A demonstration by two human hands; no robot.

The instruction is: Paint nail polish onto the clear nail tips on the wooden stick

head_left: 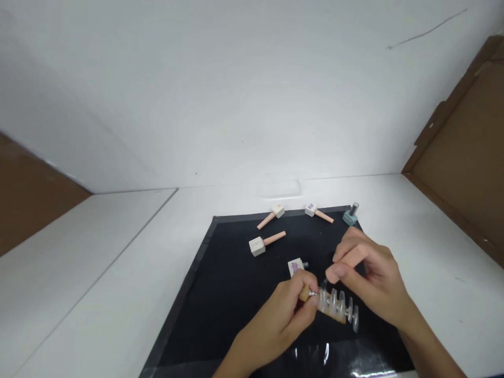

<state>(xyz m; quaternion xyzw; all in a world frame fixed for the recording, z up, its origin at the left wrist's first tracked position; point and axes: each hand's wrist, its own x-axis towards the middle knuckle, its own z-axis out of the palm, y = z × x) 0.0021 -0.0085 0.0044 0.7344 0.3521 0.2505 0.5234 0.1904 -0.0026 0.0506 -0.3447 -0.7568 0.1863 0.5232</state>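
L hand [281,317] pinches tan oblong stand [337,317] w/ clear plastic nail tips [333,301]; R hand [374,278], beside stand, pinches peach oblong brush cap [355,255].

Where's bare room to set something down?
On the black mat between its left edge and the left hand, or on the white tabletop between mat and brown panel at right. Crowded: around the right hand, nail tips and uncapped white bottle.

Hands [281,317] holding nail tip rack [333,303] and pink cap [355,255], bottles [257,245] nearby
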